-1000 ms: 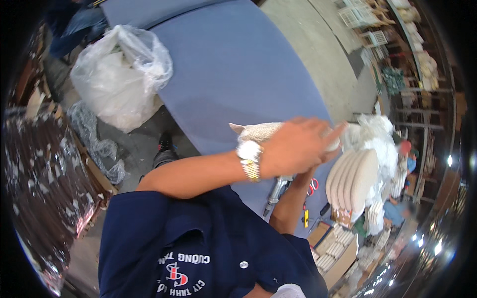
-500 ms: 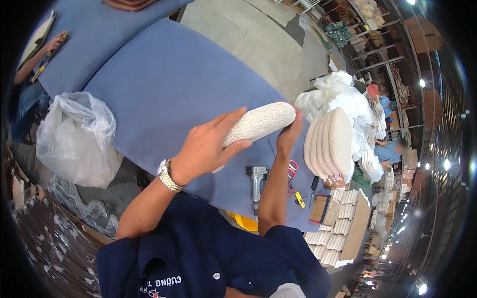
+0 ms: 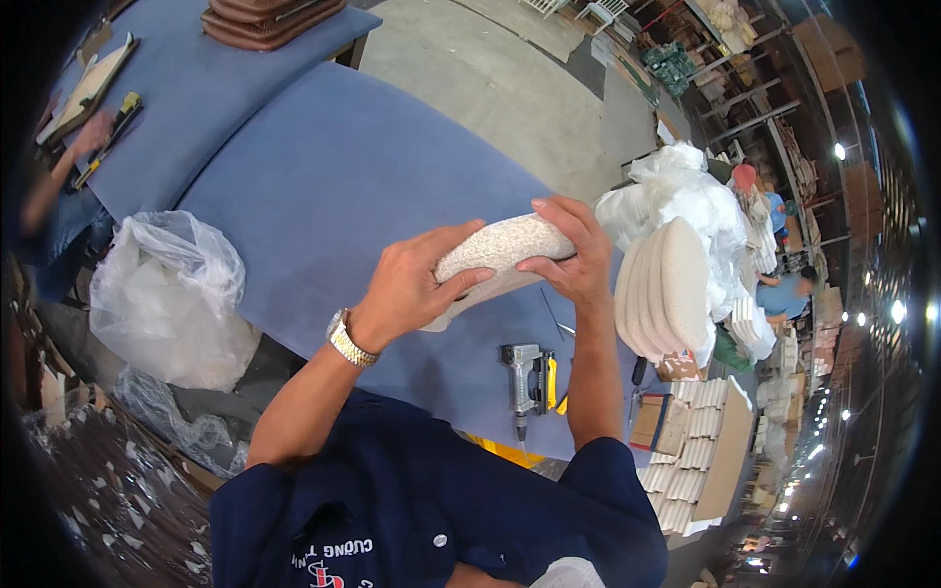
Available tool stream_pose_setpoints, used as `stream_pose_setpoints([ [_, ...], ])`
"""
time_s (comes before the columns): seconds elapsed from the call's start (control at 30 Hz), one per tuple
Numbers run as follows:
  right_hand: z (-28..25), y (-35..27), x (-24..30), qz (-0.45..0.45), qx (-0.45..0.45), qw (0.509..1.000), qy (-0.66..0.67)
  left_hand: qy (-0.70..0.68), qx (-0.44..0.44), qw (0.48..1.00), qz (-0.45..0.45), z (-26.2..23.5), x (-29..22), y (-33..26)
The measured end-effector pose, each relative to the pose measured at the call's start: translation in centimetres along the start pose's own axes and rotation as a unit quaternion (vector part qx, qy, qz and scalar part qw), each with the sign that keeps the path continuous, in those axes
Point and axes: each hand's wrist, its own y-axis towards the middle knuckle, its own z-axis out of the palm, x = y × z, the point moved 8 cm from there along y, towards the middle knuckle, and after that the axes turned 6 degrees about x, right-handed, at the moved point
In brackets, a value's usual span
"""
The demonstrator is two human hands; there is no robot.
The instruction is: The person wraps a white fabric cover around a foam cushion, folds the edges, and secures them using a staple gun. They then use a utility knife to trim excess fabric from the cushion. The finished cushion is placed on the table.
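Observation:
Between my hands, above the blue-covered table, is a cream upholstered seat pad (image 3: 505, 248) with its edge toward me. My left hand (image 3: 417, 284) grips its left end, thumb along the near face. The fingers of my right hand (image 3: 576, 252) curl over the right end, with the thumb pressed on the near side. The pad's far face is hidden. Below it on the table lies a grey pneumatic staple gun (image 3: 521, 377), with a yellow-handled tool (image 3: 549, 380) beside it. Several similar cream pads (image 3: 662, 294) stand stacked to the right.
The blue table (image 3: 343, 167) stretches away to the far left. Bagged white material (image 3: 676, 196) sits behind the stacked pads. A clear plastic bag (image 3: 167, 304) is at the left. A co-worker's hand (image 3: 95, 132) is near brown pads (image 3: 265, 24). Light wooden strips (image 3: 686, 431) lie at the right.
My right hand has shifted its hold: its fingers now wrap over the pad's end and its thumb shows on the near side. The pad has turned slightly. The whole view has shifted a little.

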Motion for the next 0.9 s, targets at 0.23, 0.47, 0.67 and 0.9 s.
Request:
stream_pose_setpoints([
  [0.23, 0.2, 1.4, 2.2, 0.024, -0.028, 0.999, 0.025, 0.162, 0.094, 0.982, 0.003, -4.0, -5.1, 2.2],
  [0.47, 1.0, 3.8, 1.5, -0.068, -0.101, 0.992, 0.01, 0.327, 0.138, 0.934, 0.037, -4.0, -5.4, 5.7],
  [0.67, 0.9, 3.4, 1.0, -0.015, -0.134, 0.99, -0.028, 0.341, 0.037, 0.932, 0.114, -2.4, -5.6, 7.0],
  [0.9, 1.1, 2.7, 0.4, 0.156, -0.112, 0.981, -0.031, 0.338, 0.015, 0.936, 0.095, -1.6, -5.6, 6.3],
])
